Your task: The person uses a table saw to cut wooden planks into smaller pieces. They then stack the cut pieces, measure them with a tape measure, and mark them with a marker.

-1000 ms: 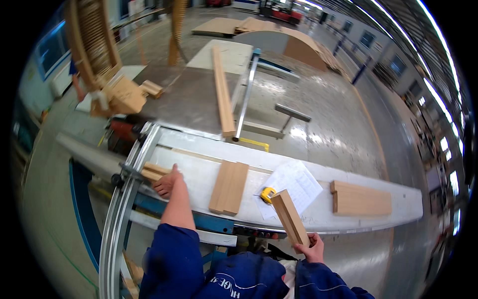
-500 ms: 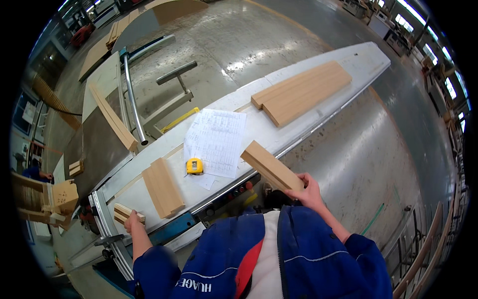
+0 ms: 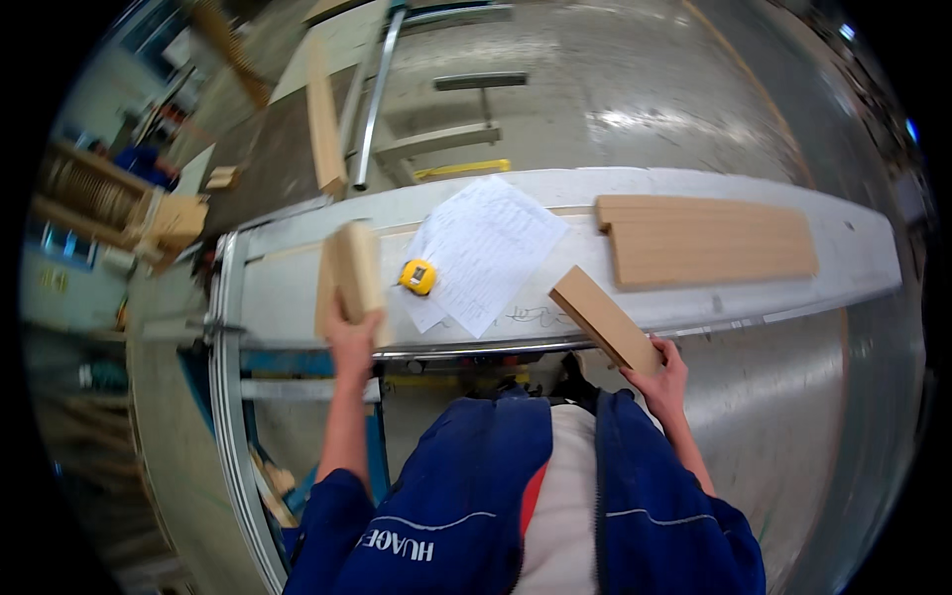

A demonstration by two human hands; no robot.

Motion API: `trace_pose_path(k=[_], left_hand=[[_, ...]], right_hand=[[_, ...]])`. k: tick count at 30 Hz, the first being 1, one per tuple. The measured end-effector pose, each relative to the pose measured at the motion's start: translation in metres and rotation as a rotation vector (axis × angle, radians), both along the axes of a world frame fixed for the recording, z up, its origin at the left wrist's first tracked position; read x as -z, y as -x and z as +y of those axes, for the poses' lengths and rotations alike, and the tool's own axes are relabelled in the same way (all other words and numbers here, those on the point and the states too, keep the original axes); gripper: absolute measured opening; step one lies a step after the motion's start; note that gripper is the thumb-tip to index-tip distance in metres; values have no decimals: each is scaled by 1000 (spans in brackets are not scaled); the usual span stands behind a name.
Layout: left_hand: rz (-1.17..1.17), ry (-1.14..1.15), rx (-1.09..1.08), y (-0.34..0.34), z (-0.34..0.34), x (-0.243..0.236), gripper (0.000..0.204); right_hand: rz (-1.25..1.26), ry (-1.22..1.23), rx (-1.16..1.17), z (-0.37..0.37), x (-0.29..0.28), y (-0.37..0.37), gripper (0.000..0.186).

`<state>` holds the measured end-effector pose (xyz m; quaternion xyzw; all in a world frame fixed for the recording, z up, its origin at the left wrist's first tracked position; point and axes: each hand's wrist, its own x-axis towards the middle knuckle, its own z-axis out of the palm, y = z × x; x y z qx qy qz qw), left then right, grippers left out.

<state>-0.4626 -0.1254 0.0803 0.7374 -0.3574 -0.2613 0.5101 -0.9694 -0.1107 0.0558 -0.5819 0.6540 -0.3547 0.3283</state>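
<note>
Handling appears the current step: left grip (image 3: 354,333) closed on pale wood (image 3: 361,273) over the counter (image 3: 273,297), at left; right grip (image 3: 662,375) closed on a brown block (image 3: 605,319) across its near edge. Next move calls for steady holds.

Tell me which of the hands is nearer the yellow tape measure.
Left. The left hand is close to the tape measure, on its left; the right hand is farther off, to its right.

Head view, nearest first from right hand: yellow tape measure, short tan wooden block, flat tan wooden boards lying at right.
1. Short tan wooden block, in the right hand.
2. Flat tan wooden boards, just ahead.
3. Yellow tape measure, off left.
</note>
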Motion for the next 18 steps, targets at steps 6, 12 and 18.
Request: trace_pose_path(k=[6,12,18], left_hand=[[-204,-142,44,134,1,11,106],[-612,-153,168,168,11,-6,108],[-467,-191,259,175,4,7,110]], right_hand=[[32,66,-207,-42,34,43,68],[133,166,-402,-88,28,69,65],[123,130,-446,-100,42,54,61]])
